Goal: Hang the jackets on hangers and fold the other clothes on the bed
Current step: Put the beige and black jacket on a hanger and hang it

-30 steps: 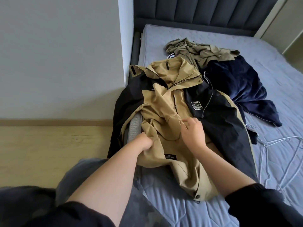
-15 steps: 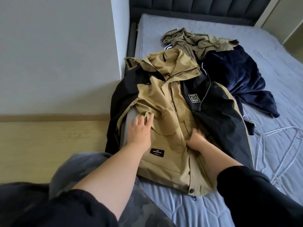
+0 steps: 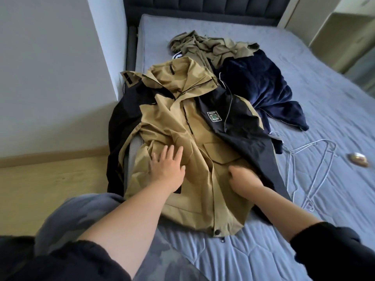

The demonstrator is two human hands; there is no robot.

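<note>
Left hand (image 3: 168, 169) flat, fingers spread, on the tan jacket (image 3: 203, 191) at the left edge of the bed (image 3: 263, 260), right hand (image 3: 244, 179) with fingers buried in fabric, grip unclear, and the black sleeve (image 3: 115, 138) hanging over the side could drag it floorward on a careless tug.

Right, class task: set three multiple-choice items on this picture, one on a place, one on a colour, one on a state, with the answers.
1. Where do the wire hangers lie? A on the floor; B on the bed, right of the jacket; C hooked on the headboard.
2. What colour is the plush garment beyond the jacket? A red; B white; C navy.
3. How is the left hand? A flat on the jacket; B gripping a hanger; C raised off the bed.
Answers: B, they rest on the sheet beside it; C, it is dark blue; A, its straight fingers lie on tan fabric.
</note>
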